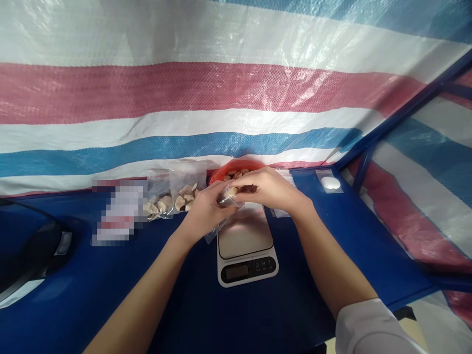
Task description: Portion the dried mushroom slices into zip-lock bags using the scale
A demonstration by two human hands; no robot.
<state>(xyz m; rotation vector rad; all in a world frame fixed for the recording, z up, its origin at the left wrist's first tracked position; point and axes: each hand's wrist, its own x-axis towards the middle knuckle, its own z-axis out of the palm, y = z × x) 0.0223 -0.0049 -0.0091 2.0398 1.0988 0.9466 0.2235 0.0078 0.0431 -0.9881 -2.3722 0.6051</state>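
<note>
My left hand (pixel 208 209) is closed on a clear plastic bag (pixel 212 235), whose lower part hangs beside the scale. At the bag's upper end, the fingers of my right hand (pixel 263 187) pinch a pale piece that looks like a dried mushroom (pixel 231 191). Whether the piece is inside the opening or just at it, I cannot tell. Just beyond both hands is an orange-red bowl (pixel 217 176) with several brown dried pieces in it, partly hidden by my right hand. Below the hands lies a white digital scale (pixel 245 236) with a dark display.
Two clear bags of dried mushrooms (pixel 162 204) lean at the back left, near a blurred-out packet (pixel 120 214). Flat clear bags (pixel 282 214) lie behind my right wrist. A white oval object (pixel 330 183) rests at the right. A black object (pixel 40 246) is at the far left.
</note>
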